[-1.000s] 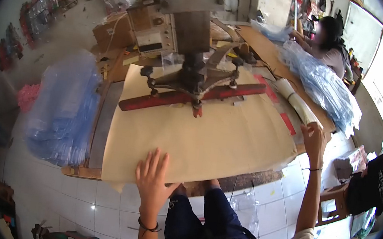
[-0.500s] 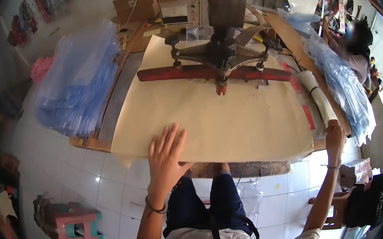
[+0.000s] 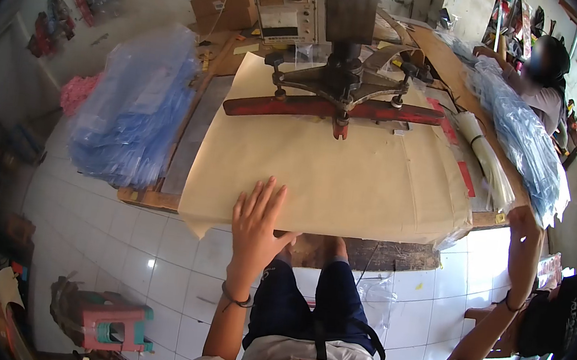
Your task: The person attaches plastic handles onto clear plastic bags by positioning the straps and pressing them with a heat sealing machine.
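My left hand (image 3: 256, 213) lies flat with fingers spread on the front edge of a large tan paper-like sheet (image 3: 331, 178), which covers the worktable. Out to the right, my right hand (image 3: 526, 232) is curled beside the front end of a bundle of pale strips (image 3: 484, 158), tied with a dark band. Its fingers look closed, but what they hold is hidden or too small to name. Over the sheet hangs a press head (image 3: 342, 79) with a long red bar (image 3: 268, 106) beneath it.
A stack of bluish clear plastic sheets (image 3: 133, 105) sits at the left. More clear plastic (image 3: 521, 135) drapes over the right side, where another person (image 3: 545, 81) works. A control box (image 3: 286, 9) stands behind. A pink stool (image 3: 111, 327) is on the tiled floor.
My right hand has shifted right and slightly toward me, off the end of the strip bundle. My left hand stays flat on the sheet. The whole view has shifted slightly.
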`<state>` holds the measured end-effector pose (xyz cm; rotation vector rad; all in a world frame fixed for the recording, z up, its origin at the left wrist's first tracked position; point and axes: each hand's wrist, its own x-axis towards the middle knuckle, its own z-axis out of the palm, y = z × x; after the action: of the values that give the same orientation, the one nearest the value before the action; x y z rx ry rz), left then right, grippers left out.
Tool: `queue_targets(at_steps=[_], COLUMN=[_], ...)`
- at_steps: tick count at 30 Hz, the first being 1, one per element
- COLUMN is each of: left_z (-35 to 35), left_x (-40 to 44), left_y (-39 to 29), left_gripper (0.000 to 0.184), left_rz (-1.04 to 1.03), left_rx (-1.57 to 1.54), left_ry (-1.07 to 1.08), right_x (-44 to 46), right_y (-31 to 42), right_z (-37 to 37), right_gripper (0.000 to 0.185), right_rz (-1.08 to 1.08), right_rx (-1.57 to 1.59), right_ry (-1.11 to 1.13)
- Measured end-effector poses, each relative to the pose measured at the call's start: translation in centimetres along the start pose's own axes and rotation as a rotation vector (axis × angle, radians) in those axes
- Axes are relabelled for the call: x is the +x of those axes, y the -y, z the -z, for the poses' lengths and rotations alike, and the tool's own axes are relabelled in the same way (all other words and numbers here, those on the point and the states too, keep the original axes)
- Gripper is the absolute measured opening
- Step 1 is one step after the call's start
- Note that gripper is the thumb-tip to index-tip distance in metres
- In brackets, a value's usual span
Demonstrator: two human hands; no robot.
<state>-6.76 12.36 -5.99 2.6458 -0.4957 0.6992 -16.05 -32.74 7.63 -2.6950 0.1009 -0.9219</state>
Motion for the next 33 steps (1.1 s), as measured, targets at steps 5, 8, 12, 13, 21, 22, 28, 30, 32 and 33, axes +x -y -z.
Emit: queue_targets(at_steps=[5,8,12,13,21,22,28,30,32,33], left_z=[0.5,2.9,4.9,5.2,2.9,2.0,-0.2,-1.5,-2.4,-2.8], left_x=[0.0,0.1,0.6,1.2,11.0,11.9,19.3,21.1,21.6,21.7], left_y=[0.0,-1.2,-4.3,-5.3,-2.1,-1.7,0.4,0.5,1.2,1.7], left_gripper=[0.088,0.089,0.079,0.075,0.032,0.030,0.030,0.031,0.032,0.033], left_rz=[-0.012,-0.035,-0.055,-0.096,-0.113,-0.197,-0.089,-0.108,-0.124,-0.138], left_rx=[-0.017,-0.357,-1.091,-1.112,-0.930,-0.872,-0.544,-0.608,-0.694,-0.742], left_ry=[0.054,0.181,0.398,0.424,0.921,0.898,1.621,1.790,1.893,1.911], right_x=[-1.7,-1.3,1.0,1.5,7.3,8.0,13.2,15.7,17.2,17.7], right_y=[4.7,6.0,8.9,9.5,7.8,7.0,7.3,8.9,9.5,9.5], right_z=[1.1,-0.5,-3.7,-4.6,-13.0,-14.3,-18.7,-19.6,-21.3,-22.3], right_gripper=[0.008,0.011,0.009,0.008,0.011,0.011,0.020,0.022,0.027,0.030], right_rz=[0.201,0.355,0.383,0.343,0.367,0.406,0.476,0.468,0.394,0.319], right_rx=[0.495,0.624,0.724,0.731,0.675,0.683,0.462,0.376,0.361,0.390], right_ry=[0.409,0.490,0.595,0.614,0.745,0.774,1.247,1.509,1.742,1.837])
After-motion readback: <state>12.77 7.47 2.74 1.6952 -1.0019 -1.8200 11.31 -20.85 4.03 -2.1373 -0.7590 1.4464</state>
